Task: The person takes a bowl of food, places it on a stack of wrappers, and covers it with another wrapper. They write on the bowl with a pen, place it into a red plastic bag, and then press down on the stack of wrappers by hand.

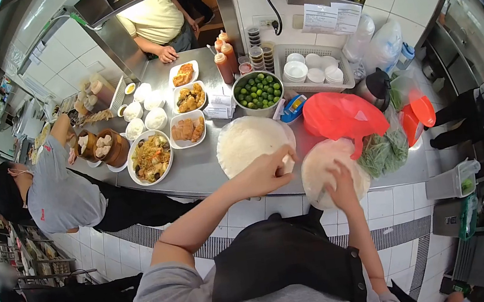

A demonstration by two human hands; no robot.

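My left hand [266, 172] is curled over the right edge of a large, pale round sheet or stack of sheets [247, 141] with a scalloped rim. Its fingers bend toward the thumb; what they hold, if anything, I cannot make out. Fingers spread, my right hand [339, 186] rests over a smaller pale round sheet [321, 168], which overhangs the counter's front edge. A red plastic bag [344, 114] lies just behind that sheet, partly overlapping it.
On the steel counter [190, 173] stand a noodle dish [150, 157], plates of fried food [188, 128], a pot of green limes [258, 92], sauce bottles [223, 68] and a crate of white cups [313, 68]. Leafy greens [384, 153] lie right. A co-worker [63, 186] handles bamboo steamers [108, 145] at left.
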